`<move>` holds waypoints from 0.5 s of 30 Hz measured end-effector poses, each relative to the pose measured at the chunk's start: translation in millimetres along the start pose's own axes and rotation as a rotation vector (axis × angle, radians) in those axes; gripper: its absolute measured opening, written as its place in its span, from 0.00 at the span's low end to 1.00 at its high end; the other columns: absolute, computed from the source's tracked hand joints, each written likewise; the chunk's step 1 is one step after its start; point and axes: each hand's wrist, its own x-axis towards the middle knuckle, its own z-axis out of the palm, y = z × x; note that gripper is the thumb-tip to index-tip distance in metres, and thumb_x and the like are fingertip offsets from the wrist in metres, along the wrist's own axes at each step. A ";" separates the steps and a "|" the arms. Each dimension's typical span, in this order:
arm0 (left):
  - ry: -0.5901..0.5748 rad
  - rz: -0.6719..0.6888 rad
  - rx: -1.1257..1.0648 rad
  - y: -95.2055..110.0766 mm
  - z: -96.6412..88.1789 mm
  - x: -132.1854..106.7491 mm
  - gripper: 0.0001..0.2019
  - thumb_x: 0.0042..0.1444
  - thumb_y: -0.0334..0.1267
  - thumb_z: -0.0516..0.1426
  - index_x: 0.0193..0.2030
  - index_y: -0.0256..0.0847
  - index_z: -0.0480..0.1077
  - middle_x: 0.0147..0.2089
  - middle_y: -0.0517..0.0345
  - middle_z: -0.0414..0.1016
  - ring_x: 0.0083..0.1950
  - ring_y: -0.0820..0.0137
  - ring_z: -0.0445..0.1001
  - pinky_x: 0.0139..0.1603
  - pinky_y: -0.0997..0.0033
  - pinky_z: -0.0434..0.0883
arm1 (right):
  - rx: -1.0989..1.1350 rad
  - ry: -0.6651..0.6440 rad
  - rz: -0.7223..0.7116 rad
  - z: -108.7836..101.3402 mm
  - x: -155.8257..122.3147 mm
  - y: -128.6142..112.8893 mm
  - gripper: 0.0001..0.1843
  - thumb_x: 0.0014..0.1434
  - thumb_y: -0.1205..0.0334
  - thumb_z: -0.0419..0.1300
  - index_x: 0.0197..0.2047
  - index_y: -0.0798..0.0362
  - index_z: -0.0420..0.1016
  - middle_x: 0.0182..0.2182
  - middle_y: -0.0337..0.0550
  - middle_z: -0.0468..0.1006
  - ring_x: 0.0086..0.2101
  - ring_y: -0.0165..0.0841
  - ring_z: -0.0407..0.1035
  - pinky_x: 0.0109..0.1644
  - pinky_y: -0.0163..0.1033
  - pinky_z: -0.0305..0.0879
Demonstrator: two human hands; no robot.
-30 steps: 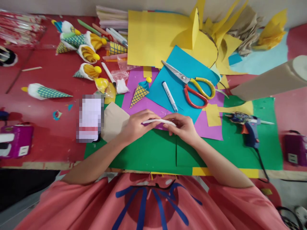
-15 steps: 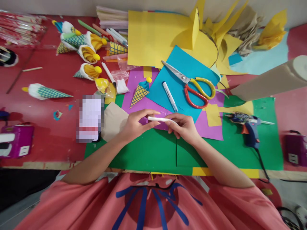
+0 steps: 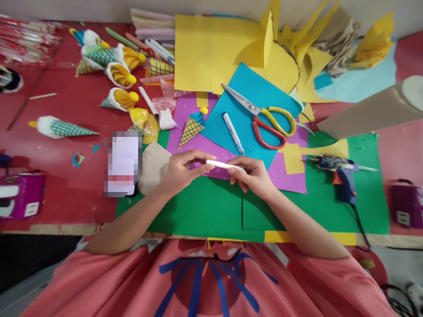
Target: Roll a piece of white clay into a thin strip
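A slim white roll of what looks like modelling clay stretches between my two hands, above the purple and green sheets. My left hand has its thumb and forefinger closed at the roll's left end. At the other end, my right hand pinches the roll between thumb and fingers. Just beyond them lie a small paper cone with a blue swirl and yellow ball, a white marker and large scissors with red and yellow handles.
To the right, a glue gun rests on the green sheet, near a thick pale roll. A phone lies left. Several finished cones and a small bag of white material sit further back. Yellow sheets are behind.
The left thumb and forefinger have come closer together at the roll's left end. The white roll looks straighter at its right end. The right hand has barely moved.
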 end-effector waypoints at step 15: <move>0.030 0.060 0.008 -1.9 -6.6 5.2 0.14 0.58 0.50 0.63 0.42 0.43 0.81 0.29 0.60 0.79 0.27 0.76 0.75 0.29 0.76 0.74 | 0.068 -0.002 0.027 -1.6 2.3 1.4 0.18 0.56 0.50 0.69 0.41 0.57 0.80 0.17 0.33 0.75 0.10 0.19 0.57 0.11 0.26 0.48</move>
